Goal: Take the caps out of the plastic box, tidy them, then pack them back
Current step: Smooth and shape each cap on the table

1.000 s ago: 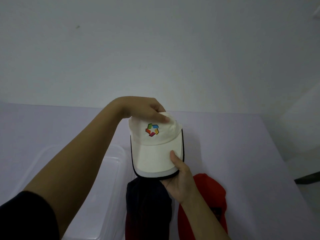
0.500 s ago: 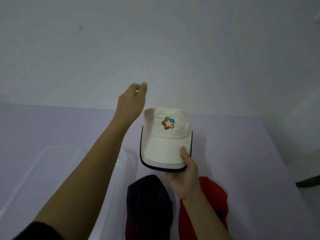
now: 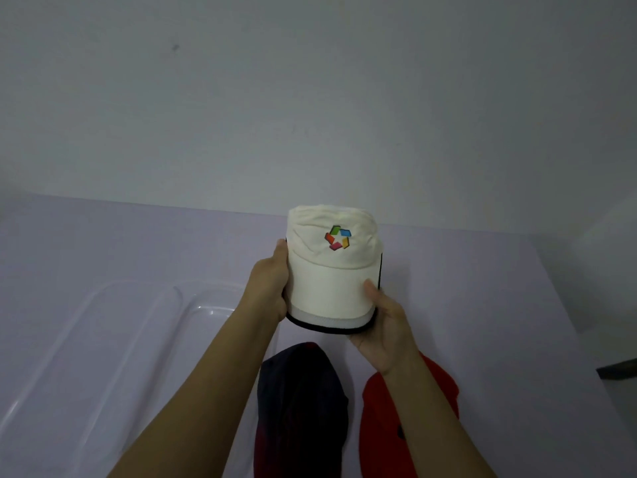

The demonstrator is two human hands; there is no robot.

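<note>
I hold a cream cap (image 3: pixel 331 277) with a multicoloured logo and dark-edged brim up above the table. My left hand (image 3: pixel 270 288) grips the brim's left side and my right hand (image 3: pixel 384 322) grips its right side, bending the brim into a curve. A dark navy cap (image 3: pixel 300 405) lies on the table below, partly behind my left forearm. A red cap (image 3: pixel 382 426) lies beside it, partly hidden by my right forearm. The clear plastic box (image 3: pixel 113 346) sits at the left with nothing visible inside.
The table has a pale lilac surface (image 3: pixel 482 305) and meets a plain white wall at the back. Its right edge runs diagonally at the far right, with a dark object (image 3: pixel 618 369) beyond it.
My left hand, raised in the air and off the cap half a second ago, has come down onto the brim's left side. The cap now sits squarer between both hands, its brim curved.
</note>
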